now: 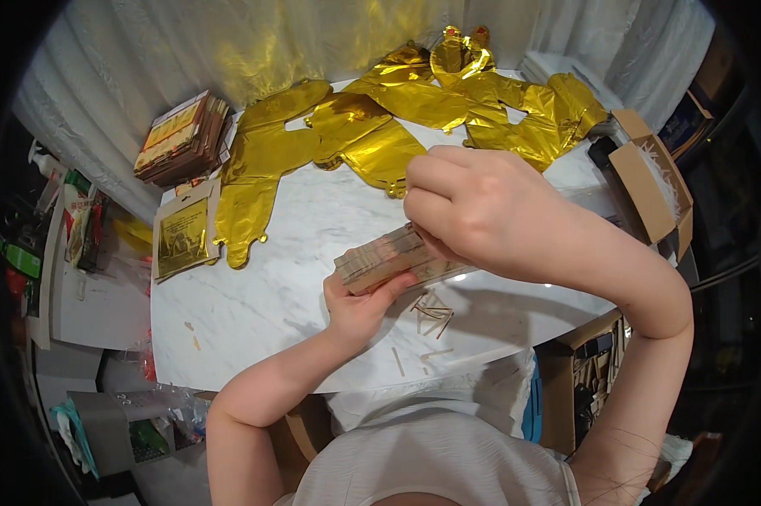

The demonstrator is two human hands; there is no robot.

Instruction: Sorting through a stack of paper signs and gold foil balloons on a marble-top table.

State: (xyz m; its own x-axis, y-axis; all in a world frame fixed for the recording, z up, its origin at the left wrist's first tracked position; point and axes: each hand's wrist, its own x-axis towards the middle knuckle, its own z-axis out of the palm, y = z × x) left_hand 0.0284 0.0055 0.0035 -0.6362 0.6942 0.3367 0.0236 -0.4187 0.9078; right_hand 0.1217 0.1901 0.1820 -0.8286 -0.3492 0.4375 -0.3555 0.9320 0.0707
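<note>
Above the white marbled table, my left hand grips a long, pale-brown layered block from below, thumb along its near side. The block is tilted, its right end rising behind my other hand. There my right hand is closed over the block's right part, knuckles up and fingers curled. Its fingertips are hidden, so what they pinch cannot be made out. Below the block several thin wooden sticks lie in a loose pile, with a few more near the table's front edge.
Crumpled gold foil balloons spread across the back. At the left are a stack of flat cardboard packages and a package with a gold front. An open cardboard box stands at the right edge. A grey bin sits lower left.
</note>
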